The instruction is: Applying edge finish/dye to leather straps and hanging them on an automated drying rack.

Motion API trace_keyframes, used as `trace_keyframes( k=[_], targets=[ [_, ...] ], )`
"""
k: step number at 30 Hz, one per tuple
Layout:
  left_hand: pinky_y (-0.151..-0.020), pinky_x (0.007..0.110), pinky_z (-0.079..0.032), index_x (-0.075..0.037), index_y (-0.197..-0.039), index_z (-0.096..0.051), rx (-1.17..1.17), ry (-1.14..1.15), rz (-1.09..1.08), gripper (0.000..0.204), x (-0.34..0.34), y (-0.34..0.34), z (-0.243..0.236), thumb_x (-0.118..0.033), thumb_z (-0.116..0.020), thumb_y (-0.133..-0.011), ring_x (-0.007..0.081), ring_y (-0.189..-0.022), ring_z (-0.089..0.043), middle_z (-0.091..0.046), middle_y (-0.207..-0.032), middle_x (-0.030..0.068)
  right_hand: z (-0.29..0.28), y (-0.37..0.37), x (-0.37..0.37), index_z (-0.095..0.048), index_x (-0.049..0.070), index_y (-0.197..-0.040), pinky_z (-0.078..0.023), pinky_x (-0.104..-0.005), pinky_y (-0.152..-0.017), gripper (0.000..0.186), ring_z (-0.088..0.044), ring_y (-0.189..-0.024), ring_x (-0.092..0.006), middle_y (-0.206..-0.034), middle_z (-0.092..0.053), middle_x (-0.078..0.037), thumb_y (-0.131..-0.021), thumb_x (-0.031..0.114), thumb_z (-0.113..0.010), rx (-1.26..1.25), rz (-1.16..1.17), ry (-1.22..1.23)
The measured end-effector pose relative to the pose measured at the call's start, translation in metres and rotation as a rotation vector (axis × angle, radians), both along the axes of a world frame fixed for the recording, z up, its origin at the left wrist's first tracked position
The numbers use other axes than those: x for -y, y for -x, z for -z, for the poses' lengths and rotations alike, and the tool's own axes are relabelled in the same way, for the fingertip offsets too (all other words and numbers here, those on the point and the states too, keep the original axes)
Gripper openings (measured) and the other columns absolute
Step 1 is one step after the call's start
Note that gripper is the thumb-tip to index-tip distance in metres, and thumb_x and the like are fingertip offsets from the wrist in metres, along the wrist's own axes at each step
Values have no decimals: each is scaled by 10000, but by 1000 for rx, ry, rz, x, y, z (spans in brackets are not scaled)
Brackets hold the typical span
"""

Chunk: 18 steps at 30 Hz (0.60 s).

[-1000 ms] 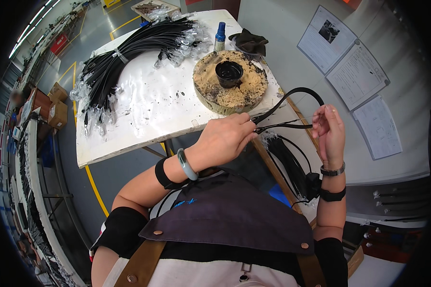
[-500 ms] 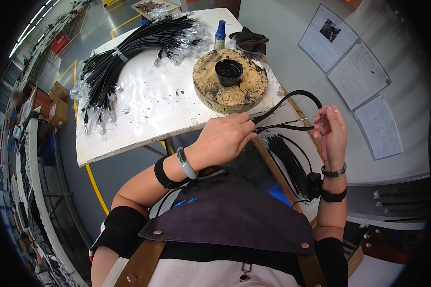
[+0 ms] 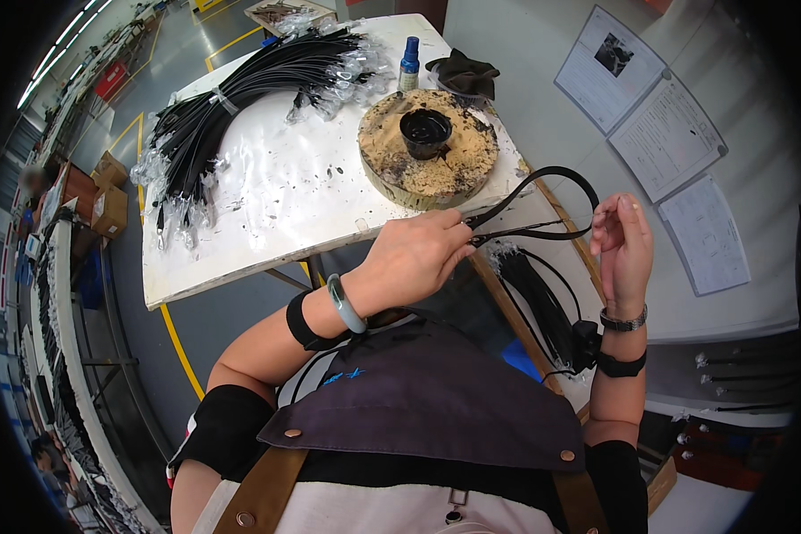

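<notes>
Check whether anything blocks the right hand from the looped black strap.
Nothing visible stands between the right hand and the black strap: its curved end lies right beside that hand, though whether they touch is unclear. The left hand holds the opposite end.

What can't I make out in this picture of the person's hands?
All in the head view:
Part of the black strap inside the left hand: hidden by that hand.
Whether the right hand pinches anything: too small, obscured by its curl.
Writing on the wall sheets: too small.
</notes>
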<state>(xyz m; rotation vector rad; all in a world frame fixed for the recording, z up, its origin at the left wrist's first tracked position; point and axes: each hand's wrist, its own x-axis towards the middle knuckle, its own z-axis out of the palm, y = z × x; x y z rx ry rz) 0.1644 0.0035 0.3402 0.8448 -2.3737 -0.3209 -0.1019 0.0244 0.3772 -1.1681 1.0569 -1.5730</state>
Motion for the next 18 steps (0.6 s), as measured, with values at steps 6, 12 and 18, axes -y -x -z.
trace_keyframes(
  k=[6,12,18],
  targets=[
    [-619,374,-422,-52,-774,-522,-86,-458,91,229,-6,-7,17,-233,-486,-909,277,-704,-541,-526,-714,100,-26,-20,44,-565,3,-905,-437,-188,-505,255,-516,-629,-73,-778,-577,-61,-944,230,-455,-183,-2,69],
    [-500,233,-325,-87,-719,-490,-395,-1224,208,353,-18,-24,45,-332,-402,-957,76,-542,-372,-443,-635,-21,-21,-64,121,-592,17,-885,-442,-179,-522,248,-520,-642,-46,-759,-591,-27,-936,232,-479,-401,-184,212],
    [-427,182,-203,-158,-707,-386,-848,-1878,213,339,-25,-44,39,-383,-382,-961,28,-477,-249,-326,-621,-72,-1,-83,150,-597,26,-861,-448,-182,-522,246,-522,-630,-48,-741,-587,-21,-931,233,-485,-429,-254,77]
  ],
)
